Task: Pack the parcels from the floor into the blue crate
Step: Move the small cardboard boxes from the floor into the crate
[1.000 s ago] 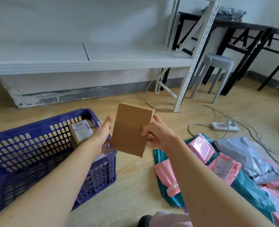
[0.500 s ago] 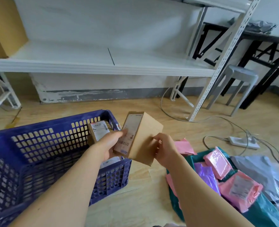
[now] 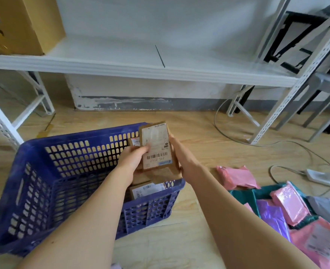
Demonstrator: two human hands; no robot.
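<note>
A small brown cardboard box [image 3: 157,146] with a white shipping label faces me above the right end of the blue crate [image 3: 44,191]. My left hand [image 3: 132,159] grips its left side, thumb on the label. My right hand [image 3: 179,152] holds its right edge. Two labelled cardboard boxes lie in the crate, one [image 3: 144,190] below the held box and one [image 3: 134,142] behind it. Pink, purple, teal and grey mailer bags [image 3: 288,202] lie in a heap on the floor at the right.
A white metal shelf [image 3: 140,68] runs across the back with a large cardboard box [image 3: 24,24] on its left end. A shelf upright [image 3: 288,98] stands right. Cables and a white power strip [image 3: 325,177] lie on the wooden floor. A grey stool [image 3: 327,88] stands far right.
Both hands carried the cardboard box left from above the floor to above the crate's right end and turned it so its label faces me. The view swung left and down.
</note>
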